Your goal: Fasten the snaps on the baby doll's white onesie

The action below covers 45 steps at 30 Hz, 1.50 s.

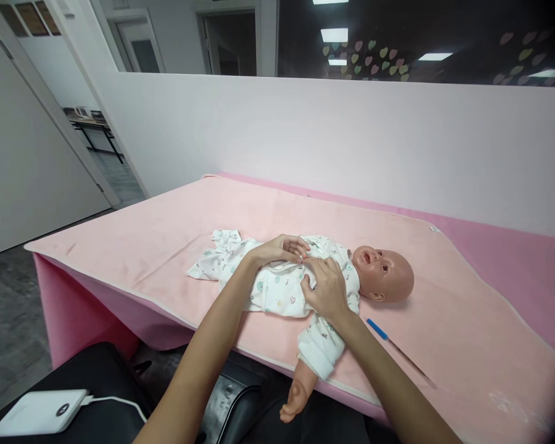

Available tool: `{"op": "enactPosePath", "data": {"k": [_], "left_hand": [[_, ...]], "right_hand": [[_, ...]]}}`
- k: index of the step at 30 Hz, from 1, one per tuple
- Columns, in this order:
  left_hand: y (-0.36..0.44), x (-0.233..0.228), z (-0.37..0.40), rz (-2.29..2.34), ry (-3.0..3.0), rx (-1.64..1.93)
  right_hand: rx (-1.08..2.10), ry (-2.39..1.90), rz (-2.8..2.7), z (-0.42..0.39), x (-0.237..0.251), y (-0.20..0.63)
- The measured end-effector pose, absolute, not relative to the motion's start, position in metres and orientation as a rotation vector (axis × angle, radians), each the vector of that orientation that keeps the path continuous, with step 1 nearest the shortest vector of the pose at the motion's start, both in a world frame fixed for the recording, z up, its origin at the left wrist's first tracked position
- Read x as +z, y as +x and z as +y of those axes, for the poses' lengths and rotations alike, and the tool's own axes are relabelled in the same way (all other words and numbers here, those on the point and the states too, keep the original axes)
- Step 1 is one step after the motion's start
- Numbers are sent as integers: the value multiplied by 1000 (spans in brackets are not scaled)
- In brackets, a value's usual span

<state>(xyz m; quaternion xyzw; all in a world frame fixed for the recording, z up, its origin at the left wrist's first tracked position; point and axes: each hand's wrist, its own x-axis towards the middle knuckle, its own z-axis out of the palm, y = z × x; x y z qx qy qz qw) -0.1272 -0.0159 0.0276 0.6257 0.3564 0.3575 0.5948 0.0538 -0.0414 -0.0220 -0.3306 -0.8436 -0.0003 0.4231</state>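
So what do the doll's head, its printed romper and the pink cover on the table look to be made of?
Doll's head: probably moulded vinyl or plastic, smooth with a faint sheen. Romper: soft white cotton-like knit with small prints, creasing under both hands. Pink cover: apparently a matte, fleecy or terry-like cloth with a stitched edge, draping over the table edge.

No legible txt anywhere

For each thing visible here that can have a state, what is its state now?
Bald plastic baby doll: lying on its back, head to the right, one arm hanging over the table edge.
White printed cotton baby garment: on the doll, front being pinched at the chest.
Left hand: fingers gripping the garment front.
Right hand: resting on the doll's chest, fingers on the fabric.
Pink towel: spread flat.
White power bank: cable plugged in.
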Motion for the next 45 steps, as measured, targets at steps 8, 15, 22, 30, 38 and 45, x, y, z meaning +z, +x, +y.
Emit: {"op": "enactPosePath", "data": {"k": [8, 15, 22, 30, 38, 45], "left_hand": [[-129, 27, -15, 868, 1509, 770], [-133, 21, -12, 847, 1529, 737], [-134, 21, -14, 829, 1540, 727], [-131, 27, -16, 830, 1523, 649], [-131, 35, -22, 898, 1636, 591], [-136, 36, -23, 1030, 1831, 494]], "right_hand": [[60, -739, -1997, -44, -24, 56], [110, -733, -1981, -46, -23, 58], [23, -728, -2037, -43, -23, 56], [-39, -556, -1961, -42, -28, 59], [5, -655, -1948, -42, -27, 57], [16, -664, -1950, -42, -28, 57]]}}
